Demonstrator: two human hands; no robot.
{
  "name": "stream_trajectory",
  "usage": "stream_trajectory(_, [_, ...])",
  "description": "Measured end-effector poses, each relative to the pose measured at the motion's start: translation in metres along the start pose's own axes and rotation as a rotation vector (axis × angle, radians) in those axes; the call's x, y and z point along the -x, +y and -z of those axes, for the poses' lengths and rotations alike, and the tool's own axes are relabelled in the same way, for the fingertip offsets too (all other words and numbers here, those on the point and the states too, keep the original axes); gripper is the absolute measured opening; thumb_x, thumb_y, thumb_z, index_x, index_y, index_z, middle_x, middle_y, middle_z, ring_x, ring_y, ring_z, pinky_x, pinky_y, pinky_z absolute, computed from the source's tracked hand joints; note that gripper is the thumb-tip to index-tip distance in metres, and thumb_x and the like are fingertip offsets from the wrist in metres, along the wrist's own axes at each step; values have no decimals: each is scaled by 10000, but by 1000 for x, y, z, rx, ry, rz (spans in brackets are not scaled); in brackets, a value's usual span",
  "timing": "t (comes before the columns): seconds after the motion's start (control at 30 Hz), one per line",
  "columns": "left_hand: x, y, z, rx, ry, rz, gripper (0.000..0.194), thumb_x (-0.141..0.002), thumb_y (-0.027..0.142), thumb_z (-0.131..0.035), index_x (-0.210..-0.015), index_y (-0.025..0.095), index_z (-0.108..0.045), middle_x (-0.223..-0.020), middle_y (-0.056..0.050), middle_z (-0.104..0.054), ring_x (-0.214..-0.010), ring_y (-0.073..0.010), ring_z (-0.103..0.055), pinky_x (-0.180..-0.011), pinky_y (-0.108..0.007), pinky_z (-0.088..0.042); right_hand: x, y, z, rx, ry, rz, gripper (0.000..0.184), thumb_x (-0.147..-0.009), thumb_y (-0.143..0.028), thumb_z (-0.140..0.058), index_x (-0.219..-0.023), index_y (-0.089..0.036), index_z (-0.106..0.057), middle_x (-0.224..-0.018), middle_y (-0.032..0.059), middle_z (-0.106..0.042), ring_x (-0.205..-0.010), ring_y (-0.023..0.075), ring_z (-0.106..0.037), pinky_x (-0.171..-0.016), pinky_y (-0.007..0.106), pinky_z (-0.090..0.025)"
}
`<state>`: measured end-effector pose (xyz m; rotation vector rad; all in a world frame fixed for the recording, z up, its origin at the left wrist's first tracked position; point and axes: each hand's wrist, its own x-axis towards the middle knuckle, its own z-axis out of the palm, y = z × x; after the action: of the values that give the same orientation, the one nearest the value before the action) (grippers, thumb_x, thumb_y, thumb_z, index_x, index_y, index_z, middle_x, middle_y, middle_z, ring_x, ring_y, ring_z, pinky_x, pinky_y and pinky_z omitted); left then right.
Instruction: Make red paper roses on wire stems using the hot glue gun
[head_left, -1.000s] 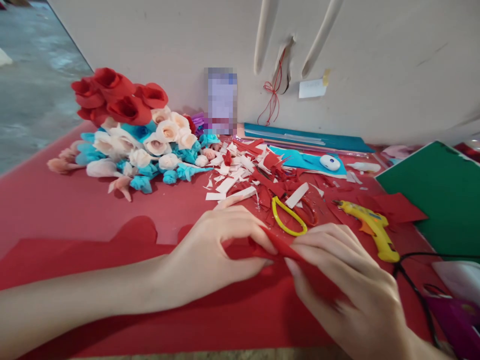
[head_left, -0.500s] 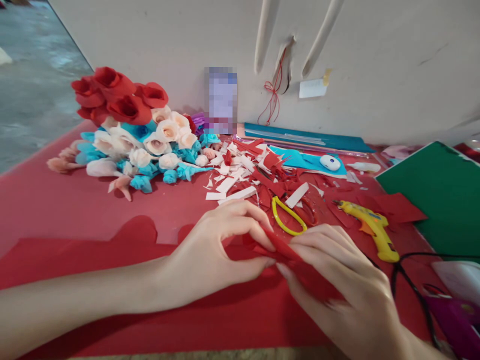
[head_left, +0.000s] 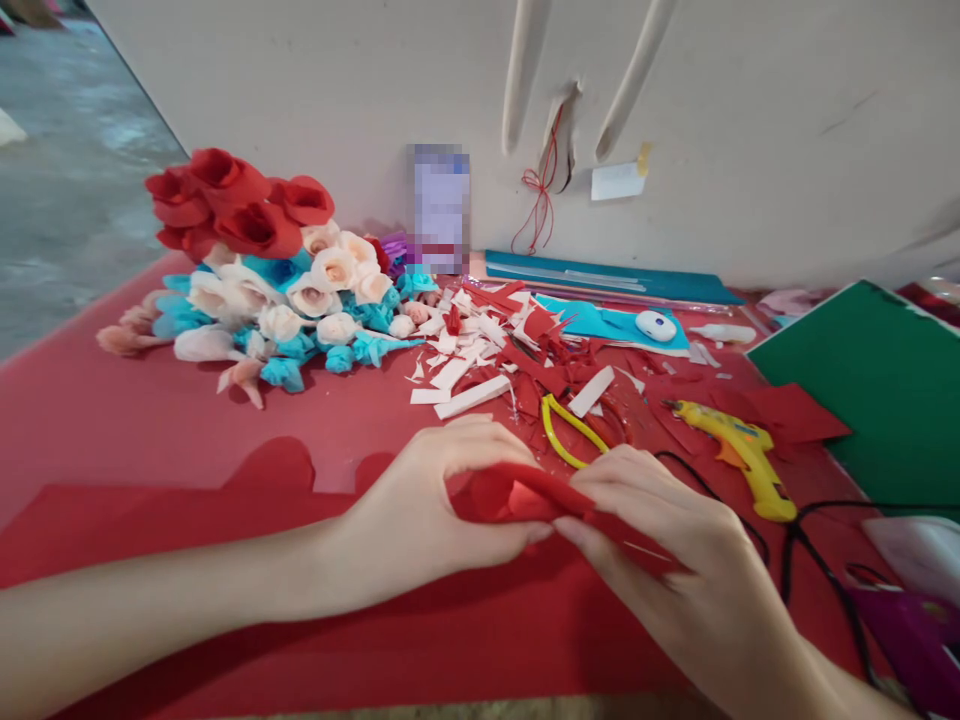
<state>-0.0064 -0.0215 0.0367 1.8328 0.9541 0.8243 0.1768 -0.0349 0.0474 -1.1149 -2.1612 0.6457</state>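
Note:
Between my two hands is a curled red paper flower [head_left: 517, 495], its petals rolled and partly hidden by my fingers. My left hand [head_left: 450, 500] curves around its left side, with the thumb along the lower edge. My right hand [head_left: 660, 540] pinches the right end between thumb and fingers; a thin pale line shows near that palm. Under both hands lies a wide red sheet [head_left: 300, 640]. Just beyond my fingers are scissors with a yellow handle [head_left: 562, 435]. Two rounded red paper pieces [head_left: 274, 465] lie past my left forearm.
Finished paper flowers [head_left: 300, 290] in red, cream and blue are heaped at back left. Red and white paper scraps [head_left: 480, 340] cover the middle. At right are a yellow glue gun [head_left: 735, 445], its black cable [head_left: 825, 580] and a green board [head_left: 877, 390]. A wall [head_left: 337, 80] stands behind.
The red paper has turned in my hands, so its curled inside shows more. My right hand has shifted slightly left. The view has tilted a little.

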Motion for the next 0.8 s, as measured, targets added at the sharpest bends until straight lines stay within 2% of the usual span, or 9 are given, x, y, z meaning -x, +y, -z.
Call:
stream_trajectory(0.2, [1, 1, -1, 51, 77, 9, 122, -663, 139, -676, -782, 145, -649, -777, 10, -623, -741, -93, -562, -706, -176, -452, 1, 0, -1, -56, -20, -45, 81, -779, -122, -565, -740, -189, -589, -746, -29, -589, -710, 82, -500, -663, 190, -406])
stream_trajectory(0.47, [1, 0, -1, 135, 30, 91, 130, -667, 155, -674, -792, 150, -637, -780, 14, -633, -742, -101, -574, -715, -188, -456, 1, 0, -2, -85, -32, -52, 91, -785, -119, -556, -725, -178, -592, -733, -28, -593, -694, 77, -503, -655, 193, -397])
stream_trajectory(0.67, [1, 0, -2, 145, 17, 72, 121, -672, 137, -656, -784, 138, -611, -783, 2, -613, -748, -107, -572, -713, -200, -453, 1, 1, -4, -85, -28, -40, 90, -792, -116, -543, -754, -177, -598, -748, -24, -597, -711, 81, -507, -666, 198, -403])
stream_trajectory(0.8, [1, 0, -2, 129, 14, 47, 77, -691, 145, -639, -755, 132, -598, -770, -8, -603, -734, -108, -568, -699, -207, -450, 1, 1, -5, -91, -24, -3, 108, -789, -88, -517, -789, -152, -604, -802, 13, -609, -758, 92, -526, -701, 204, -420])
